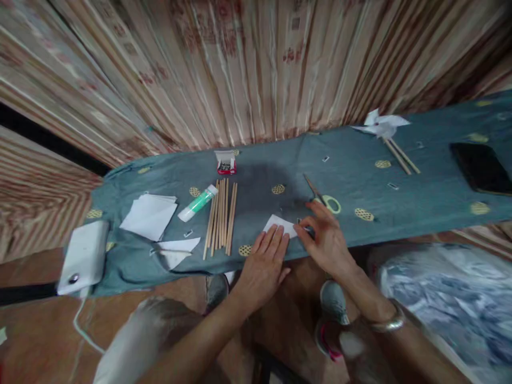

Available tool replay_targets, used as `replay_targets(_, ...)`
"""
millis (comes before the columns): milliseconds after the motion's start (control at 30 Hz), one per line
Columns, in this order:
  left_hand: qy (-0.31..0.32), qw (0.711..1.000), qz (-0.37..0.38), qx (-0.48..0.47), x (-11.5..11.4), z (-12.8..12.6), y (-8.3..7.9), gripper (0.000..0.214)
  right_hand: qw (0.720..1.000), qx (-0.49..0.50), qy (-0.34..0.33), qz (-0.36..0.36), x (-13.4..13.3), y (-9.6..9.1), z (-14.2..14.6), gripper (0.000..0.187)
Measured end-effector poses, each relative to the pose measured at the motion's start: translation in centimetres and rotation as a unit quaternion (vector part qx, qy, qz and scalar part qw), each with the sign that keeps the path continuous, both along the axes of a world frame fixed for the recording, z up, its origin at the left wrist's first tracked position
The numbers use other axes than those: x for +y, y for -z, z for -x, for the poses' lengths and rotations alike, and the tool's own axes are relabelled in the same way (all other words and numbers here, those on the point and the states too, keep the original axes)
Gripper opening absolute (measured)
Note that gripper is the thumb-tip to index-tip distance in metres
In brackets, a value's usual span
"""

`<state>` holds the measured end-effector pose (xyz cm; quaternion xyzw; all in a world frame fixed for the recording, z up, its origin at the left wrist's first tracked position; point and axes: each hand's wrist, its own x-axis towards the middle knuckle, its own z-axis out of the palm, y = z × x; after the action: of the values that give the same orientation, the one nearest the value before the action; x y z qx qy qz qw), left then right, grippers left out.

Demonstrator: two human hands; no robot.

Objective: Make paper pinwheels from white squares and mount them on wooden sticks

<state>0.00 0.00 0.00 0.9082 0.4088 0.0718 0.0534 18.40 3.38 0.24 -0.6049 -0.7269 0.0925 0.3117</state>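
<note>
A folded piece of white paper [276,221] lies near the front edge of the cloth-covered table. My left hand [268,253] rests flat on it, fingers stretched out. At the paper's right corner, my right hand [326,240] has thumb and forefinger closed on the edge; its fingertips partly hide that corner. Just beyond the right hand are scissors [322,196] with pale yellow-green handles. Left of the paper lie several wooden sticks [222,218], next to a green and white glue stick [198,204]. A small open red box [226,166] holds tiny metal pieces.
A stack of white paper squares [150,216] lies at the left, with a cut paper piece [180,250] and a pencil-like stick in front. A white device [84,258] with a cable sits at the left end. Paper pinwheels [382,125] on sticks and a black phone [482,168] lie at the right.
</note>
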Motion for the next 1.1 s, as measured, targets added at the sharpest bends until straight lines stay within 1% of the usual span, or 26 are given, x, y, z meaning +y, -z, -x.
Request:
replay_targets(233,-0.002,1.000,0.010,0.000,0.0,0.0,-0.2,0.069,0.999,-0.027,0.032,-0.015,-0.6,0.2,0.7,0.033)
replay_targets(533,-0.005,1.000,0.024,-0.009,0.1,-0.1,-0.3,0.066,0.996,-0.074,0.040,-0.009,-1.4,0.4,1.6,0.032)
replay_targets(667,-0.002,1.000,0.022,-0.010,0.2,0.1,-0.5,0.063,0.995,-0.079,0.057,-0.004,-1.6,0.7,1.2,0.036)
replay_targets(767,-0.005,1.000,0.014,-0.005,-0.2,1.0,-0.6,0.063,0.994,-0.082,0.074,-0.013,-1.6,1.1,0.1,0.038)
replay_targets(900,-0.024,1.000,-0.008,0.008,-1.3,3.1,-0.6,0.061,0.994,-0.085,0.074,-0.002,-1.6,1.5,-1.1,0.037)
replay_targets(1000,-0.036,0.999,-0.013,0.017,-2.1,4.6,-0.7,0.061,0.995,-0.079,0.065,-0.002,-1.7,1.7,-1.1,0.035)
replay_targets(1100,-0.052,0.998,-0.012,0.025,-2.8,5.4,-0.7,0.062,0.995,-0.074,0.066,-0.006,-1.7,1.8,-0.7,0.034)
